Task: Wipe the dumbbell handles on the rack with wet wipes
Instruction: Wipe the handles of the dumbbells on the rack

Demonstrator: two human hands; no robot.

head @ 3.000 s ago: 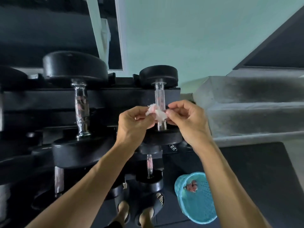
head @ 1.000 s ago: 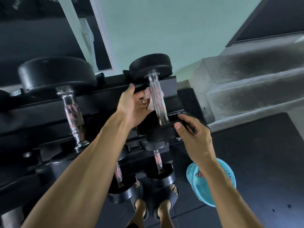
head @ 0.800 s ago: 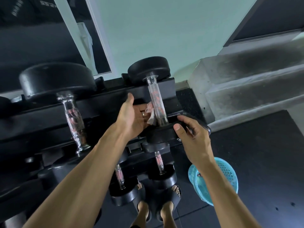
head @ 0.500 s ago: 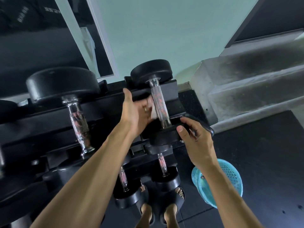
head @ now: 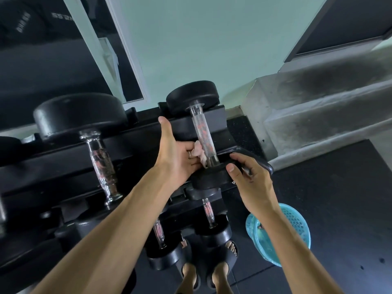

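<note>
Head view, left hand (head: 176,158) apparently pressing wet wipe (head: 198,151) against dumbbell handle (head: 204,135)

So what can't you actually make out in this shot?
All in the head view:
- Left hand: its fingertips curl behind the handle, so most of the wipe is hidden.
- Basket: the right hand and its forearm cover part of it, so its contents are unclear.
- Rack: cut off by the left edge.
- Marking on the near weight: too small to read.
</note>
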